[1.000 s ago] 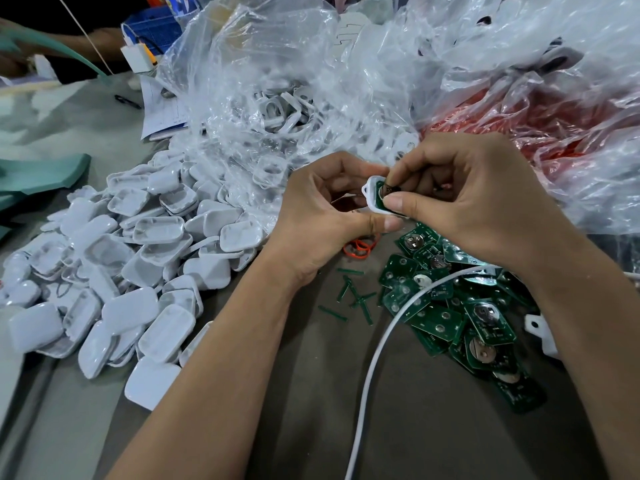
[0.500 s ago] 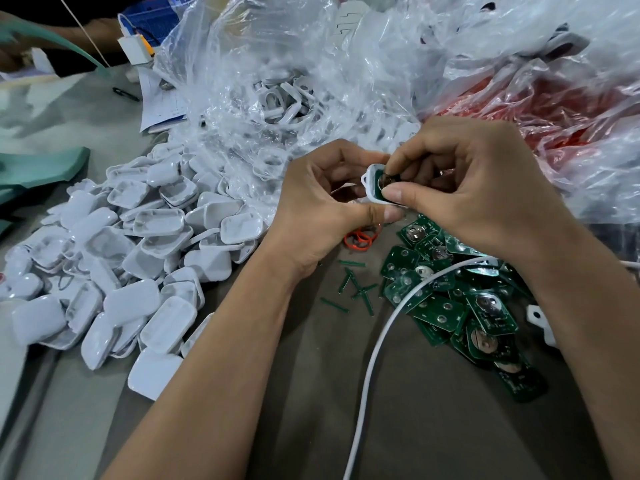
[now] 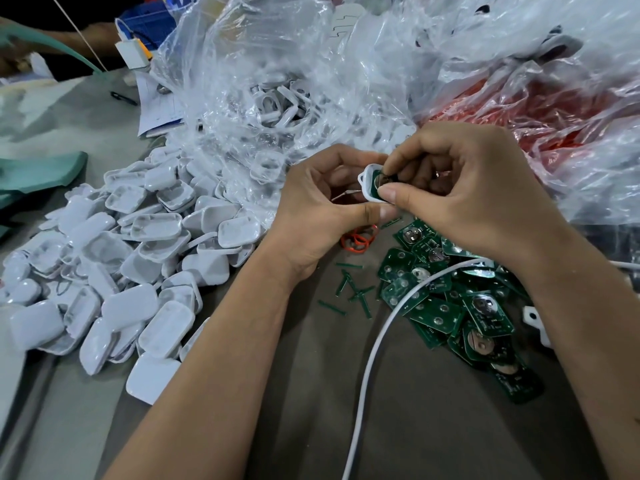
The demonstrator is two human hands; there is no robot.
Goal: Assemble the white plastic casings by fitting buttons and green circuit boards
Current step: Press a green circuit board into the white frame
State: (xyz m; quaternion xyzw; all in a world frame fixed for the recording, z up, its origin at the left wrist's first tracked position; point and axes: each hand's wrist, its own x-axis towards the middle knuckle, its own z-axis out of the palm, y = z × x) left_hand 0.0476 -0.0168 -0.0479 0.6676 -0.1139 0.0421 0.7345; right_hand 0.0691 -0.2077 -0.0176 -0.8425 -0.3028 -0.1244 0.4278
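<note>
Pressing continues at frame centre: the left hand (image 3: 318, 209) still grips the white casing (image 3: 367, 181) while the right hand (image 3: 460, 199) pinches the green circuit board (image 3: 377, 184) into it. Little has shifted; seating seems unfinished.

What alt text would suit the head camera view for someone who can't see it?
Two hands hold a white casing above a grey table: the left hand grips it while the right hand presses a green board into it. White casings are heaped to the left, green boards lie to the right, and clear bags are piled behind.
</note>
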